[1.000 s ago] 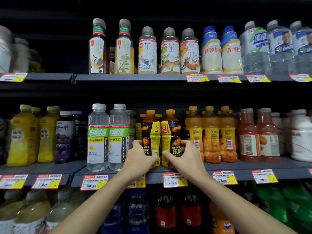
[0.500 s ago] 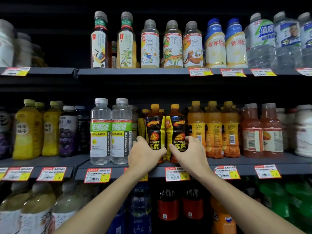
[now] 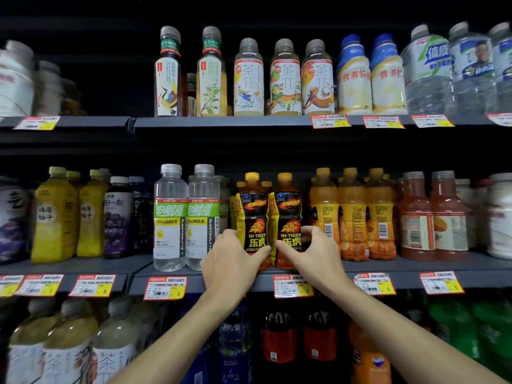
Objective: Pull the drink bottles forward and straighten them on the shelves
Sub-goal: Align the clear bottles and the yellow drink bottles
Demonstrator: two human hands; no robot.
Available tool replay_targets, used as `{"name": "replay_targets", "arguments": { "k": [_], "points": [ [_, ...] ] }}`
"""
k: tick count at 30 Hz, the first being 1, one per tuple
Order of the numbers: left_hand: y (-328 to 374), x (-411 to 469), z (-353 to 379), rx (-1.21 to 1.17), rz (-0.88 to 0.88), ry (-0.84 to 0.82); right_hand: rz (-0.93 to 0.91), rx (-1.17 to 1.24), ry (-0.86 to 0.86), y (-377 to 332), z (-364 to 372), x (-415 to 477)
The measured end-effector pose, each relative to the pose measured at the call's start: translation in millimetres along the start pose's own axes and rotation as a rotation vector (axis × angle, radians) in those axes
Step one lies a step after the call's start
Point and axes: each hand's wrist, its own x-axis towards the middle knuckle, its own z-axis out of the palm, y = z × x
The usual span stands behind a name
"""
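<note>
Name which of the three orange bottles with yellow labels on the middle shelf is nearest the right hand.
The leftmost orange plastic bottle, beside the right hand; the other two stand further right.

Hi-Tiger bottles: black labels, yellow edges, orange tiger logo, orange caps. Electrolyte bottles: clear, green-white labels. Price tags: red, white, yellow. Shelf: grey.

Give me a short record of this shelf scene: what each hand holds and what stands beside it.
place: middle shelf of a drinks rack
left hand: grips the left Hi-Tiger bottle low down
right hand: grips the right Hi-Tiger bottle low down
pair: upright, side by side, labels facing out
to their left: clear electrolyte bottles
to their right: orange juice bottles
</note>
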Motion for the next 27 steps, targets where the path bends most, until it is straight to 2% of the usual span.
{"name": "replay_targets", "arguments": {
  "k": [13,18,27],
  "points": [
    [-8,-6,-8,0.115,0.063,0.076,-0.082,-0.028,-0.11,-5,-6,-3],
    [-18,1,-10,0.035,0.072,0.028,-0.006,0.084,-0.22,-3,-10,2],
    [-19,11,-19,0.013,0.071,-0.031,-0.005,0.125,-0.279,0,-15,6]
  ]
}}
